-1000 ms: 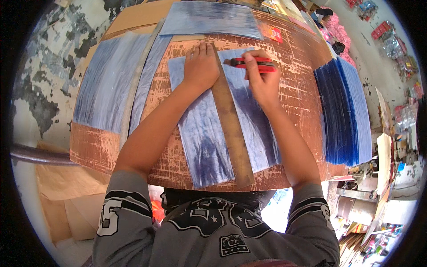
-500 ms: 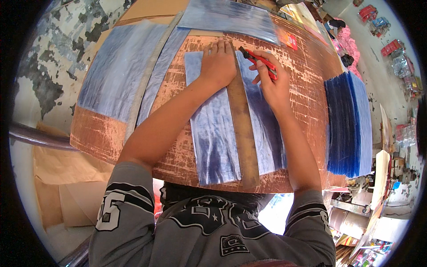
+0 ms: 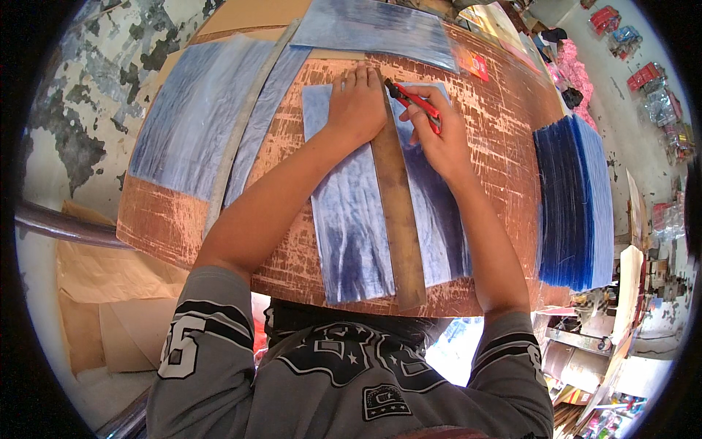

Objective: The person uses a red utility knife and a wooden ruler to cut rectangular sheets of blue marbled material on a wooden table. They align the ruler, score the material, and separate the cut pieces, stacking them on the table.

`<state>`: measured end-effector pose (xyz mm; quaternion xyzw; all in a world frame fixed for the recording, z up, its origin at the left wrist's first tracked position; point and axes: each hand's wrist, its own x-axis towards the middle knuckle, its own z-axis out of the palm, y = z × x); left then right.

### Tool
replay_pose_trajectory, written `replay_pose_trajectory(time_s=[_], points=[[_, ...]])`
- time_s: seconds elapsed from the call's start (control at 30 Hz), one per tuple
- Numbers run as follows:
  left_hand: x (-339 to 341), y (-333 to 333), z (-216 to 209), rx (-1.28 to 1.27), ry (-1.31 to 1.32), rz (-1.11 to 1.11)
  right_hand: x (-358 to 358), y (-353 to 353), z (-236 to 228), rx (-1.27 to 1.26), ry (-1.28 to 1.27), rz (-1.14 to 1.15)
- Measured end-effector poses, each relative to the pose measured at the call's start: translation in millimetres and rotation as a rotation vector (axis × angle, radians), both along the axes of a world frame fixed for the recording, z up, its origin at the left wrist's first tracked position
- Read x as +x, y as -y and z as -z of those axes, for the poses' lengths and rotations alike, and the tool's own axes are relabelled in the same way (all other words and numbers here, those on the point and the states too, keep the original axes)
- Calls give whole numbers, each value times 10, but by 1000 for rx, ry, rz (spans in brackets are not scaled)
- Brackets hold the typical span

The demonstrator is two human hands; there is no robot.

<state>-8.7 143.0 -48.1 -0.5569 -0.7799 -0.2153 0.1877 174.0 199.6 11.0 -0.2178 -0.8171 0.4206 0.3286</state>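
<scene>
My left hand (image 3: 358, 110) lies flat with fingers stretched forward, pressing on the far part of a long brown straightedge (image 3: 402, 219) and the sheet beside it. Under the straightedge is streaky blue-and-white sheet material (image 3: 351, 227), showing on both sides of it; whether it is one piece or two I cannot tell. My right hand (image 3: 444, 143) grips a red and black utility knife (image 3: 420, 101). The knife's tip is at the right edge of the straightedge, near its far end, close to my left fingertips.
The scratched brown board (image 3: 504, 190) is my work surface. At the left, a second long strip (image 3: 245, 132) lies over blue sheets (image 3: 197, 110). More blue sheets (image 3: 373, 33) lie at the far edge beside a red packet (image 3: 475, 66). A tall blue stack (image 3: 574, 205) stands at the right.
My right hand has moved slightly left, bringing the knife's tip to the straightedge's edge. My left hand, the straightedge and the sheet have stayed nearly still.
</scene>
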Motion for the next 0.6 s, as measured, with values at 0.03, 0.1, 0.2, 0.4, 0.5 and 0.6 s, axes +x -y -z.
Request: replay_pose_trajectory(time_s=[0.03,0.1,0.2,0.4,0.5,0.6], points=[[-4,0,-1,-3,5,0,0,-4,6,35,11,5],[1,-3,-1,2,6,0,4,-20,22,151,8,17],[20,-17,-3,11,15,0,35,-6,-5,230,-6,10],[31,9,-38,7,-7,-11,94,109,-155,305,-7,7],[29,0,-31,14,-3,-14,124,106,-149,320,-42,7],[30,-6,-24,17,12,-11,138,91,-143,358,-59,1]])
